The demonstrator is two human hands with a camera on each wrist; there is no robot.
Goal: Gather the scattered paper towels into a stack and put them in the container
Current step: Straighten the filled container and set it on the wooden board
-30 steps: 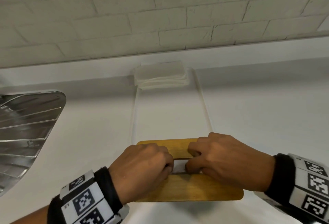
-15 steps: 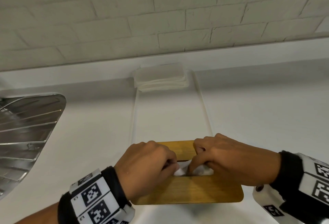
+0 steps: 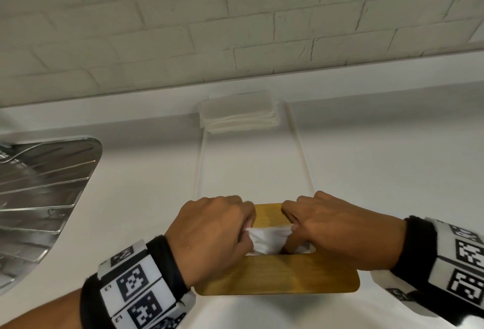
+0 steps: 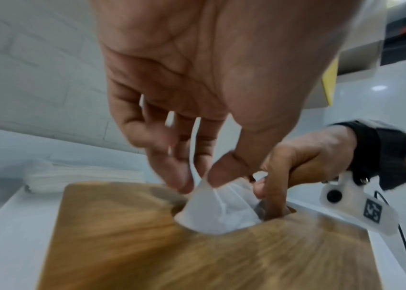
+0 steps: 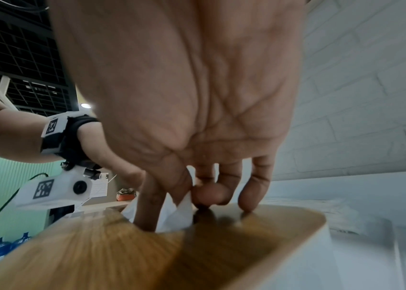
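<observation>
A white paper towel (image 3: 267,240) sticks up through the slot in the wooden lid (image 3: 282,275) of the container in front of me. My left hand (image 3: 245,228) pinches the towel's left side between thumb and forefinger (image 4: 179,176). My right hand (image 3: 292,226) pinches its right side, with one finger (image 5: 147,208) poked down into the slot. In the left wrist view the towel (image 4: 212,212) rises as a crumpled peak out of the slot. A folded stack of white paper towels (image 3: 238,111) lies at the far end of a white tray (image 3: 303,161), against the wall.
A ribbed steel sink drainboard (image 3: 39,187) lies on the left of the white counter. A white brick wall (image 3: 235,19) runs along the back. The container's body under the lid is hidden.
A white towel has come up out of the lid's slot between my hands, from a thin strip to a raised crumpled peak. Both hands have stayed over the slot.
</observation>
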